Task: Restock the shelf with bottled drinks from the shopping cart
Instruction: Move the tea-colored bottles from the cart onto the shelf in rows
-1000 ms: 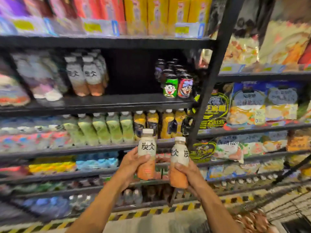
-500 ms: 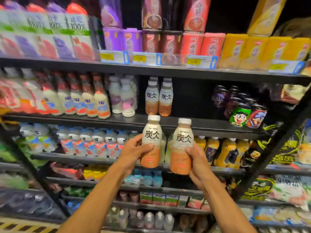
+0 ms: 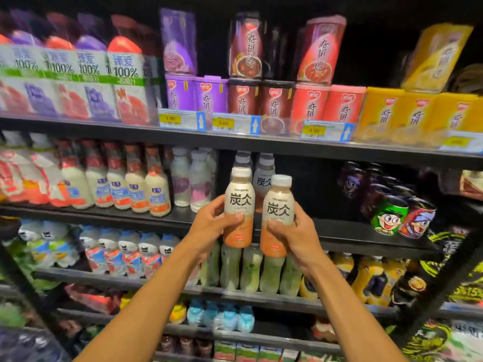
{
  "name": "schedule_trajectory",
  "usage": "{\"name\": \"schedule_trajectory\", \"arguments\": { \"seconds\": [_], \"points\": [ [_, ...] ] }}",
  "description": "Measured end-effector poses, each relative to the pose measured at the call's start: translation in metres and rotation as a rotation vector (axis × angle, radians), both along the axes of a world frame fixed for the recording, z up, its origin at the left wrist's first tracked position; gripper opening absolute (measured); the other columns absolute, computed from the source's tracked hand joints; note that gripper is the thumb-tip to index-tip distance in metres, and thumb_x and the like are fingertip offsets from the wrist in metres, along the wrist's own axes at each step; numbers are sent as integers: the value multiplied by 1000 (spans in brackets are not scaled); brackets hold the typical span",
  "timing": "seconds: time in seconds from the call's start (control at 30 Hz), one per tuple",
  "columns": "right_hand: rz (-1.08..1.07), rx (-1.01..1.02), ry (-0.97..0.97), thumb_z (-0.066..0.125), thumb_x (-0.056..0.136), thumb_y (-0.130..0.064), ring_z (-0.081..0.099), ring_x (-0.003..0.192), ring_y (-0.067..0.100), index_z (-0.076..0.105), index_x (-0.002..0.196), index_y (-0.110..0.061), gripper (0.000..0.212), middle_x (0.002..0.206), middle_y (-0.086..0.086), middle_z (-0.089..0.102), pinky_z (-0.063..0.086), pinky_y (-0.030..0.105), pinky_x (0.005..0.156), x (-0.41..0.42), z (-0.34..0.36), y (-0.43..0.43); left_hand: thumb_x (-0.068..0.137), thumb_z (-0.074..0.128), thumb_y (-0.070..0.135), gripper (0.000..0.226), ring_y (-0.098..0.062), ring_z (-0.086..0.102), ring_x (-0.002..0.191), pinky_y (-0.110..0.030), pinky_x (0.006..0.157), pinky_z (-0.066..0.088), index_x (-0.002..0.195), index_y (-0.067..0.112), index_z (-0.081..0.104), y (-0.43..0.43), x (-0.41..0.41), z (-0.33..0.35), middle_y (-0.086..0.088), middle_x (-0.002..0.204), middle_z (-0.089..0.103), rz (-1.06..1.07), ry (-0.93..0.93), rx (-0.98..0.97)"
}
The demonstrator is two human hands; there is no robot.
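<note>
My left hand (image 3: 209, 226) grips a latte bottle (image 3: 239, 197) with a white cap and a cream and orange label. My right hand (image 3: 295, 236) grips a second, matching latte bottle (image 3: 278, 202) beside it. Both bottles are upright, side by side, held up in front of the black middle shelf (image 3: 347, 236). Just behind them, matching latte bottles (image 3: 265, 171) stand on that shelf. The shopping cart is out of view.
To the right of the latte row the shelf has a dark bare stretch, then cartoon cans (image 3: 389, 215). Milky bottles (image 3: 156, 189) and pale bottles (image 3: 190, 178) stand to the left. Cups and cartons fill the shelf above (image 3: 235, 142); green bottles (image 3: 251, 267) stand below.
Both hands have lifted the two bottles from the lower shelves up to the middle shelf's height. The view has swung up and left, and the cart's corner has dropped out of sight.
</note>
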State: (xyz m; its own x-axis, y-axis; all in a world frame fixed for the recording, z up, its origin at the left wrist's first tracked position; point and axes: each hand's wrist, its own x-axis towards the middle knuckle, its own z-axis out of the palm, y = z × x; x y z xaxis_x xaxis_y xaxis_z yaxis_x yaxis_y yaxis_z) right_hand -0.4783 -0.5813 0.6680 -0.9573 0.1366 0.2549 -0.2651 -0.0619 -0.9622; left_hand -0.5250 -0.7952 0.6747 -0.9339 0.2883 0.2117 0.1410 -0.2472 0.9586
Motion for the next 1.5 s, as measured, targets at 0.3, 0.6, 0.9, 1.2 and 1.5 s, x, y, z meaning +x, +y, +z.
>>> {"name": "schedule_trajectory", "arguments": {
  "seconds": [0.3,0.6,0.9,1.2,1.5],
  "points": [
    [-19,122,67,86,79,-1,74,109,15,63,132,-14,59,118,3,77,59,27,85,-44,17,10,82,82,8,51,-24,68,118,-45,99,54,128,22,67,0,-54,7,-3,124,74,32,95,-126],
    [-116,118,23,88,75,4,74,109,15,61,134,-8,65,121,4,75,59,23,82,-71,-2,1,74,89,9,48,-16,71,110,-41,92,59,116,19,69,-7,-81,-7,2,112,77,113,80,-258],
    [-160,202,85,89,80,-7,69,116,9,52,140,-25,73,130,-2,69,60,31,93,-75,-13,1,76,88,8,53,-3,73,96,-24,77,60,119,21,60,-1,-82,-10,9,103,76,98,104,-254],
    [-295,510,145,85,82,-40,59,123,6,49,145,-34,73,133,-6,58,54,43,105,-75,-15,-2,79,87,39,57,-1,61,108,-32,92,58,125,29,55,-5,-85,-18,7,121,59,229,390,-483],
    [-650,1440,520,82,85,-46,56,118,29,34,162,-26,93,170,15,24,49,41,84,-43,-35,0,90,73,50,83,-23,61,105,-36,77,58,159,25,34,-14,-64,-41,-4,169,21,626,1084,-968]
  ]
}}
